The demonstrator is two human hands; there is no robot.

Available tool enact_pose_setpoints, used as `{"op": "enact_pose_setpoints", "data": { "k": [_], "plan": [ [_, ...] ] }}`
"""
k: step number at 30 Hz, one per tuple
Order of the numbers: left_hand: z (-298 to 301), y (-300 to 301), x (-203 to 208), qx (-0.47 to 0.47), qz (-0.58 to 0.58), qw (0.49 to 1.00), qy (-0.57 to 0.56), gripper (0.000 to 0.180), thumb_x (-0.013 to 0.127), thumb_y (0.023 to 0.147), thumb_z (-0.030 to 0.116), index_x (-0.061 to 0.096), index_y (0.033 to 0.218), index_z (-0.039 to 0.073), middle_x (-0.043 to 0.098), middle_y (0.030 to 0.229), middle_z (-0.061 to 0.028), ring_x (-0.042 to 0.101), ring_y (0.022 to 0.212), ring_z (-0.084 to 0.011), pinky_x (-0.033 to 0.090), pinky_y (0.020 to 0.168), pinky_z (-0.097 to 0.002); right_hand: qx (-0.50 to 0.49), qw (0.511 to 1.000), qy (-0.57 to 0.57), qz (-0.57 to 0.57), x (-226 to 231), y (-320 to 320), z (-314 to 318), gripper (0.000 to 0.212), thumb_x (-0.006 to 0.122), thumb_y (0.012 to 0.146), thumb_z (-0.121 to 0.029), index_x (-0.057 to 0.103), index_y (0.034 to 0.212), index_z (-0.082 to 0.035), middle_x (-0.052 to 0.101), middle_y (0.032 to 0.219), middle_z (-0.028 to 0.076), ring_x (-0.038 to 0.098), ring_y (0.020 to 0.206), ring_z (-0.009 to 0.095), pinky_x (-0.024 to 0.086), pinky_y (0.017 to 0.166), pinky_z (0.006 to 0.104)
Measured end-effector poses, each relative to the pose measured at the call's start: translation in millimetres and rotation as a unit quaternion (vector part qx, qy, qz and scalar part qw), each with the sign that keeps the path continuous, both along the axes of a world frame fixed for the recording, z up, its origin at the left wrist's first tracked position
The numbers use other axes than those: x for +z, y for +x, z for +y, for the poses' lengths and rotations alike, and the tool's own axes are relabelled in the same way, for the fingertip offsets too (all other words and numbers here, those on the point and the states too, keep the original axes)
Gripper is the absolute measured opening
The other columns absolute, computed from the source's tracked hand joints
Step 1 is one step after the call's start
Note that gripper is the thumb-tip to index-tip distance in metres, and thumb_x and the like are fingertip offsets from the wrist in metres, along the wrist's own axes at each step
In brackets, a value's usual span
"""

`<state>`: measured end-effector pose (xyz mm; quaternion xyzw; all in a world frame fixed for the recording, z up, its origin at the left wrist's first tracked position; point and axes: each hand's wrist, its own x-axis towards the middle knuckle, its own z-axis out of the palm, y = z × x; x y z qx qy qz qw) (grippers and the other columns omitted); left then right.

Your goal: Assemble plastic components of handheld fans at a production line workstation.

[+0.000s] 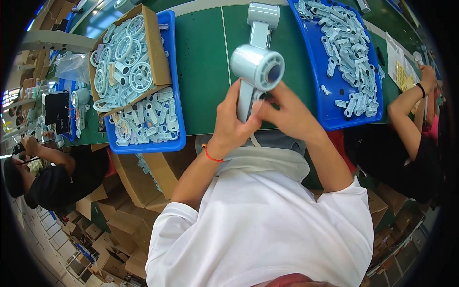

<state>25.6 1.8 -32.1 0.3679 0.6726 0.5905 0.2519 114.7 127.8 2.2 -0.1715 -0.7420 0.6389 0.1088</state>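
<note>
A pale blue handheld fan (247, 61), with a round barrel-shaped head and a straight handle, is held up in front of me. My left hand (228, 120) is closed around the lower part of its handle. Against the handle's other side, just under the head, the fingers of my right hand (290, 114) are bent and pressed in. Whether a small part sits between those right fingertips is hidden. Beyond it, a second fan of the same shape (263, 17) lies on the green table (203, 62), its handle pointing toward me.
On the left, a cardboard box (158, 45) of ring-shaped parts stands in a blue tray (180, 138) holding more pale parts. A blue tray (330, 122) of small oblong pieces is on the right. Co-workers sit on both sides; cardboard boxes (129, 227) stand below the table.
</note>
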Motion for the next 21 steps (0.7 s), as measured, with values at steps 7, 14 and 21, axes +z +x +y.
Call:
{"op": "enact_pose_setpoints", "data": {
  "k": [7, 14, 21],
  "plan": [
    [-13.1, -4.8, 0.6, 0.095, 0.165, 0.980, 0.050, 0.061, 0.064, 0.077, 0.011, 0.035, 0.130, 0.000, 0.038, 0.119, -0.0121, 0.046, 0.097, -0.0168, 0.040, 0.083, -0.0275, -0.063, 0.970, -0.008, 0.236, -20.3, -8.8, -5.6, 0.034, 0.068, 0.078, -0.017, 0.053, 0.107, -0.005, 0.059, 0.105, 0.007, 0.058, 0.094, 0.017, 0.046, 0.086, 0.0316],
    [-48.4, 4.0, 14.3, 0.116, 0.407, 0.894, 0.148, 0.021, 0.061, 0.074, -0.001, 0.060, 0.093, 0.007, 0.055, 0.082, -0.0031, 0.052, 0.076, -0.0204, 0.044, 0.070, -0.0349, -0.038, 0.980, 0.193, 0.031, -6.8, -29.6, -16.7, 0.049, 0.070, 0.072, -0.011, 0.050, 0.116, -0.002, 0.057, 0.102, 0.014, 0.056, 0.098, 0.028, 0.045, 0.080, 0.0358],
    [-21.6, -9.0, 38.7, -0.040, 0.448, 0.884, -0.130, 0.051, 0.070, 0.070, 0.031, 0.056, 0.112, 0.007, 0.056, 0.108, -0.0068, 0.051, 0.100, -0.0277, 0.037, 0.088, -0.0449, 0.140, 0.881, 0.452, -0.027, -0.2, 4.5, -7.2, 0.061, 0.072, 0.064, -0.007, 0.048, 0.121, -0.004, 0.054, 0.108, 0.011, 0.050, 0.106, 0.027, 0.037, 0.090, 0.0381]
  ]
}}
